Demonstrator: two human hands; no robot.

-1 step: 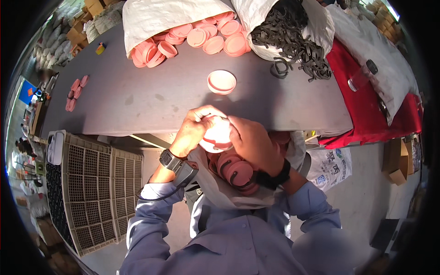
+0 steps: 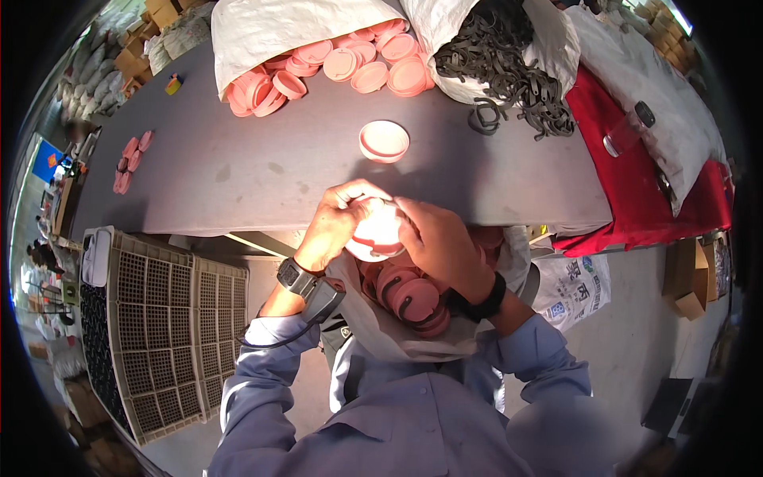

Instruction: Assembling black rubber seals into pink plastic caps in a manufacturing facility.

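Both hands grip a round pink lid [image 2: 373, 245] at the table's near edge, where bright light washes out much of its face. My left hand [image 2: 331, 226] curls round its left side. My right hand [image 2: 442, 245] holds the right side, its fingertips meeting the left ones at the far rim. Whether a black strap lies under the fingers cannot be seen. Below, an open white sack [image 2: 445, 348] in my lap holds several pink lids [image 2: 413, 300], some with dark bands. Farther up the table sits a single pink lid [image 2: 385, 141].
Pink lids [image 2: 342, 65] spill from a white sack [image 2: 302, 24] at the back. Beside it another sack holds loose black straps [image 2: 509, 60]. A small group of lids [image 2: 132, 161] lies far left. A clear bottle [image 2: 624, 133] rests on red cloth at right; plastic crates [image 2: 159, 318] stand left.
Hardly anything differs: my right hand and wrist have shifted very slightly, and both hands keep their grip on the lid.
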